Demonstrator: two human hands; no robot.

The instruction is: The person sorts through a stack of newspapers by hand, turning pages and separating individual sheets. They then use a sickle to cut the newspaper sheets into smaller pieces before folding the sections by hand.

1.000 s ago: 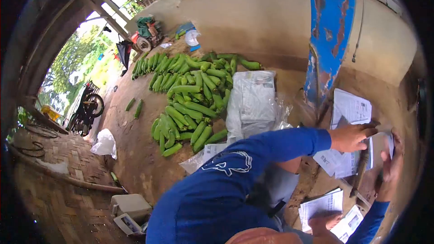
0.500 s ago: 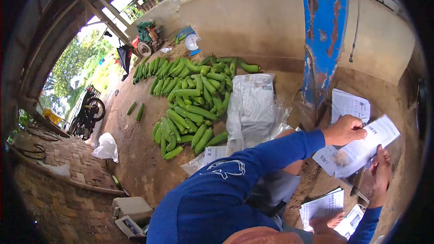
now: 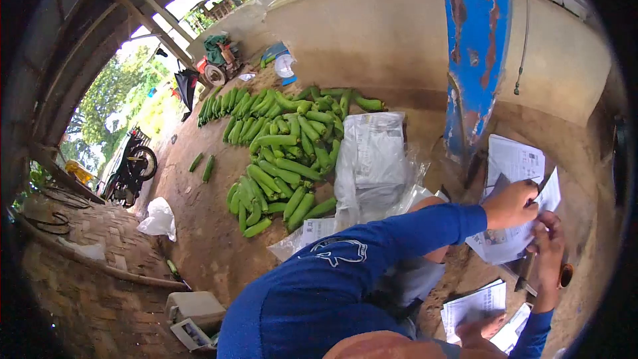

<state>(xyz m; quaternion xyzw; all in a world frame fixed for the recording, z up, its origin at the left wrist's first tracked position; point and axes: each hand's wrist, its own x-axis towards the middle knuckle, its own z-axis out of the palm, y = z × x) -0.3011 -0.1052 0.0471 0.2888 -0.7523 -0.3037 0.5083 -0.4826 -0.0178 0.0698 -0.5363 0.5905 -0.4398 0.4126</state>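
Note:
My left hand, at the end of a blue sleeve, is closed at a printed paper sheet whose white part rises beside its fingers. My right hand is close below it, fingers bent and pinched at the same sheet; the exact grip is partly hidden. Beneath both hands, more printed paper shows. Just beyond them lies a stack of printed sheets by the foot of the blue post. Another paper stack rests on the ground near a bare foot.
A large pile of long green vegetables covers the ground beyond my left arm. Beside it lies a clear plastic bag with printed paper. A worn blue post stands before a low wall. A white plastic bag lies left.
The sheet that was held out flat and wide is now gathered between my hands. My left hand has moved slightly down and right, and my hands are closer together.

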